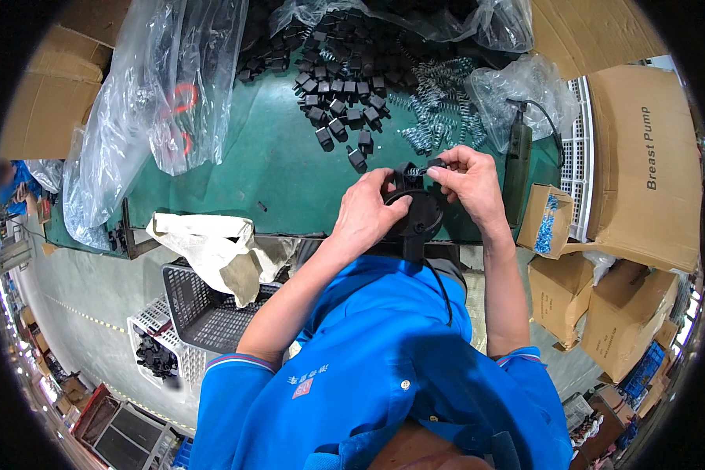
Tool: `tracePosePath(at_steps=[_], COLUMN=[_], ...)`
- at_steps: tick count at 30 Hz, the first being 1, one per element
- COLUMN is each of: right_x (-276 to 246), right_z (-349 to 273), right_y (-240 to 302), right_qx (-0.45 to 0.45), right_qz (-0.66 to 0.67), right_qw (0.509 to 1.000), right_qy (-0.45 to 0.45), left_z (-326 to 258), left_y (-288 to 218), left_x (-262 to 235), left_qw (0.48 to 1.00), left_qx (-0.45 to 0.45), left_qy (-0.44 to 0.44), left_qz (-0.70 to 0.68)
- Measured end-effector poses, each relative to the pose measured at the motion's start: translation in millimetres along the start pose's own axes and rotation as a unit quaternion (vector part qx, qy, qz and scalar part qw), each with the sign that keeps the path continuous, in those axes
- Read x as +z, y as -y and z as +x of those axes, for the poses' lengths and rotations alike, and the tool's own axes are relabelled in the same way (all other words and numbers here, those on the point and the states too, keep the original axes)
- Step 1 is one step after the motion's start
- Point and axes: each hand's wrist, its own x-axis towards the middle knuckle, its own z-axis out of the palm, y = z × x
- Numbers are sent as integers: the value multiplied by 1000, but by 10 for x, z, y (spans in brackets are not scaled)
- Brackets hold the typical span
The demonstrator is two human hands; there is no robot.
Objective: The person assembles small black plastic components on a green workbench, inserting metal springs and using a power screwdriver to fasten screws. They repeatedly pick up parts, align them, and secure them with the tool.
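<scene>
Round black part [417, 213] sits at the counter's [274, 168] near edge, gripped from the left by the left hand [368, 211]. Right hand [466, 182] pinches a small black piece [433, 165] at its top, not yet seated, I'd say. Beyond, loose black clips [338, 106] and springs [435, 106] wait in heaps: plenty left.

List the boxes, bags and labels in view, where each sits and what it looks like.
Large cardboard box: right, brown, dark print on its side.
Small open carton: right of the right hand, holding blue parts.
Clear plastic bags: upper left, crumpled.
Shirt badge: red, on the chest.
</scene>
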Motion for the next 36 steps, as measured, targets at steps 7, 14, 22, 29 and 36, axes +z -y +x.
tracePosePath(at_steps=[7, 14, 22, 29, 36], right_x=[285, 308, 373, 416, 352], right_z=[-61, 6, -424, -638, -702], right_y=[17, -182, -34, -131, -261], right_qx=[-241, -92, -92, -156, -173], right_qz=[-254, -98, 167, 137, 182], right_qw=[934, 989, 980, 972, 968], right_qy=[-68, -64, -60, -107, -26], left_z=[6, 23, -166, -531, -436], left_y=[-25, 139, 238, 52, 64], left_x=[11, 45, -101, 141, -114], left_qw=[999, 955, 675, 787, 857], left_qx=[7, -60, -192, -103, -114], left_qy=[-2, 33, 268, 155, 201], left_qz=[53, -287, -660, -588, -460])
